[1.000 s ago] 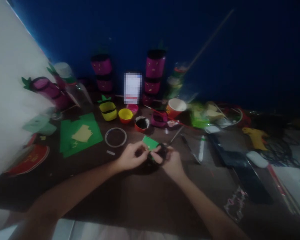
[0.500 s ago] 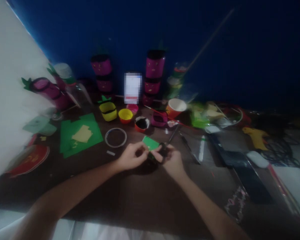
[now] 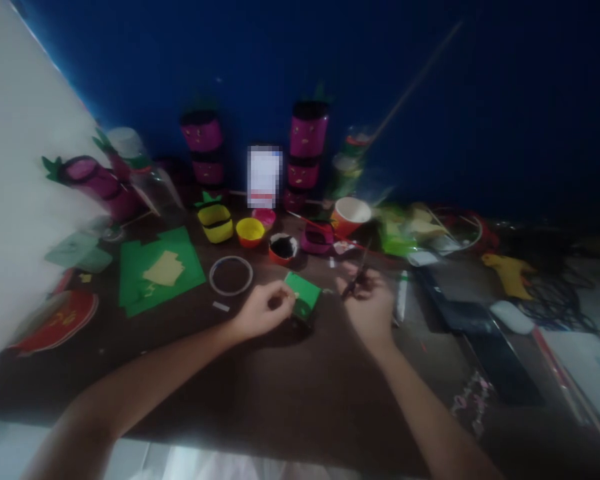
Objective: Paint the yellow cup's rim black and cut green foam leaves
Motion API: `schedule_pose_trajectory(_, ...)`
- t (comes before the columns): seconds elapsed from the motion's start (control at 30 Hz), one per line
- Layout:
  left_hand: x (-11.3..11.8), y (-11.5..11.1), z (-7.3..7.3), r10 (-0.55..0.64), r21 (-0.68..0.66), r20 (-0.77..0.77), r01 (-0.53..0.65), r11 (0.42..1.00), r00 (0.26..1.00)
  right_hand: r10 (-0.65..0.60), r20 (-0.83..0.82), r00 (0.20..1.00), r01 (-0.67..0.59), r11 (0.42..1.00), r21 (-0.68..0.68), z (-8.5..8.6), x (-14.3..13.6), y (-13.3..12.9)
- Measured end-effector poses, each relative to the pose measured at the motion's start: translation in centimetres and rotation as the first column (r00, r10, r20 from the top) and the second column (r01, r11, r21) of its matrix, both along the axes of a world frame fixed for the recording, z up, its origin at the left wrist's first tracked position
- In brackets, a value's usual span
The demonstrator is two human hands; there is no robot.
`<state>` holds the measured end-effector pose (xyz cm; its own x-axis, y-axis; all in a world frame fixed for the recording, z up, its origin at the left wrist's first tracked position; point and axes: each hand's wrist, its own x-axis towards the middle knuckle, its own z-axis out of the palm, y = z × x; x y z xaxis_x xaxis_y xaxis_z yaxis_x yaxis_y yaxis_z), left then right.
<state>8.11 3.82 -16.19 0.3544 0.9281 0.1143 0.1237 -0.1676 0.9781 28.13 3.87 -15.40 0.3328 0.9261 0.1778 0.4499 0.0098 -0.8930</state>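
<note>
My left hand [image 3: 267,308] is closed, thumb and forefinger pinching the left edge of a small green piece [image 3: 306,293]. A tiny pale bit shows at those fingertips; blur hides its kind. My right hand [image 3: 370,303] is off to the right, apart from the green piece, with its fingers curled round dark-handled scissors [image 3: 359,279] whose thin tip points up and away. Left of my left hand lies a clear ring [image 3: 231,275]. Green sheets [image 3: 190,267] with pale yellow paper [image 3: 164,269] and small scraps on top lie farther left.
Beyond my hands stand a black paint cup [image 3: 283,249], yellow cups [image 3: 251,231], a paper cup [image 3: 351,217] and purple figures [image 3: 309,137] by a lit phone [image 3: 264,177]. A marker [image 3: 403,297], dark tray-like objects [image 3: 505,367] and a yellow glue gun [image 3: 510,272] lie right.
My right hand has moved right with the scissors, away from the green piece, and now covers most of the black pen. My left hand has stayed about where it was, still holding the piece.
</note>
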Motion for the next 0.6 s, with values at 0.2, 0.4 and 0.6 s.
schedule_pose_trajectory(0.2, -0.1, 0.0, -0.2, -0.04, 0.035, -0.072, 0.043, 0.998, 0.997, 0.253, -0.179, 0.951, -0.279, 0.949, -0.144, 0.8, -2.3, -1.2)
schedule_pose_trajectory(0.4, -0.2, 0.0, -0.2, -0.109, 0.086, -0.158, 0.124, 0.989, 0.981, 0.374, -0.203, 0.905, -0.407, 0.9, -0.154, 0.5, -3.0, -1.9)
schedule_pose_trajectory(0.6, -0.2, -0.1, 0.0, -0.088, 0.093, -0.208, 0.109, 0.99, 0.974, 0.371, -0.167, 0.913, -0.394, 0.91, -0.129, -0.1, -2.9, -1.9)
